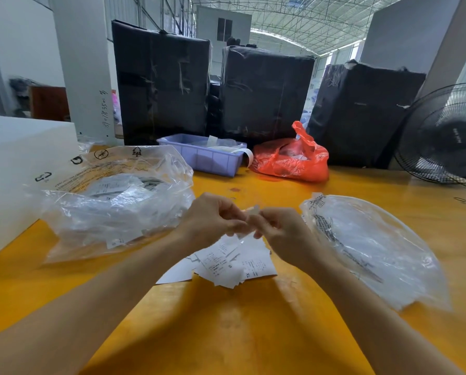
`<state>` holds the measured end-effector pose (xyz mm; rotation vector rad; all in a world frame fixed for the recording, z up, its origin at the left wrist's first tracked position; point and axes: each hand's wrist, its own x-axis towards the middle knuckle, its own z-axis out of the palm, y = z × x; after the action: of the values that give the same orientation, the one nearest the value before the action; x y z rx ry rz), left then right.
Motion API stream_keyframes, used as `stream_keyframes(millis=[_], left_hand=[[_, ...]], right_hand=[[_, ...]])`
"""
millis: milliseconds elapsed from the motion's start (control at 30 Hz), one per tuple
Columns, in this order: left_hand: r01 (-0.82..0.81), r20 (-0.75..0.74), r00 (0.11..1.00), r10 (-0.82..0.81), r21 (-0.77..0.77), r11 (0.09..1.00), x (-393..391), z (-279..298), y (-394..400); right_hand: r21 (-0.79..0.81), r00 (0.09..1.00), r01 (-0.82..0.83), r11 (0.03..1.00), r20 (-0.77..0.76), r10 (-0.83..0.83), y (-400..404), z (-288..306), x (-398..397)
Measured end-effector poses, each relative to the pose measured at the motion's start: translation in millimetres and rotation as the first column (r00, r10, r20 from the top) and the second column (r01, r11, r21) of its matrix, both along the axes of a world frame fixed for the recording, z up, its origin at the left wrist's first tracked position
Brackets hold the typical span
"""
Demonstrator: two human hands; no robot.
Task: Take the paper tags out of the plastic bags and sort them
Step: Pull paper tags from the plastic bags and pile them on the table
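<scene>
Both my hands meet above the middle of the yellow table (226,334). My left hand (213,220) and my right hand (278,231) pinch a small clear plastic bag (253,211) between curled fingertips — it is blurred, so I cannot tell whether a tag sits inside. Its upper corner pokes up and slightly right above my fingers; its long axis seems to run roughly upright, tilted toward the right hand.

Directly beneath my hands lies a loose pile of paper tags (226,263), flat on the table, overlapping at mixed angles. One tag reads "S", another "XL"; most long edges run away from me, fanned a little left and right.

To the left — a big crumpled clear bag of bagged tags (113,201), mouth toward the middle of the table, printed tags showing through the film. To the right, a flattened clear plastic bag (372,250) with a printed strip, long axis running from far-left to near-right.

Far side of the table: a lilac plastic bin (199,158) with strips in it, just beside a red plastic bag (291,158). A white foam block (15,163) at far left, a black fan (443,133) at far right, black-wrapped bales (264,96) behind.
</scene>
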<state>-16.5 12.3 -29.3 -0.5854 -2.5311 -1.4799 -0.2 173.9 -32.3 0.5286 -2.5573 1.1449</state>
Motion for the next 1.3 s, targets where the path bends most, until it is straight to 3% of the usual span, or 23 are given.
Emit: stream_keyframes(millis=[167, 333, 933, 1133, 1300], left_hand=[[-0.082, 0.220, 0.975, 0.038, 0.195, 0.977, -2, 2, -2], [-0.091, 0.364, 0.931, -0.029, 0.308, 0.947, -2, 4, -2], [-0.017, 0.444, 0.881, -0.163, 0.376, 0.927, 1, 7, -1], [-0.015, 0.448, 0.876, -0.177, 0.392, 0.920, 1, 7, -1], [0.008, 0.440, 0.874, -0.204, 0.408, 0.913, 2, 6, -1]], right_hand=[[-0.302, 0.973, 0.152, 0.941, -0.120, -0.196, 12, 5, -6], [-0.604, 0.991, 0.081, 0.793, -0.039, -0.131, 13, 7, -5], [-0.470, 0.993, 0.080, 0.879, -0.041, -0.112, 10, 3, -5], [-0.464, 1.000, 0.020, 0.885, -0.010, -0.029, 8, 3, -4], [-0.488, 0.995, 0.023, 0.873, -0.073, -0.067, 8, 4, -4]])
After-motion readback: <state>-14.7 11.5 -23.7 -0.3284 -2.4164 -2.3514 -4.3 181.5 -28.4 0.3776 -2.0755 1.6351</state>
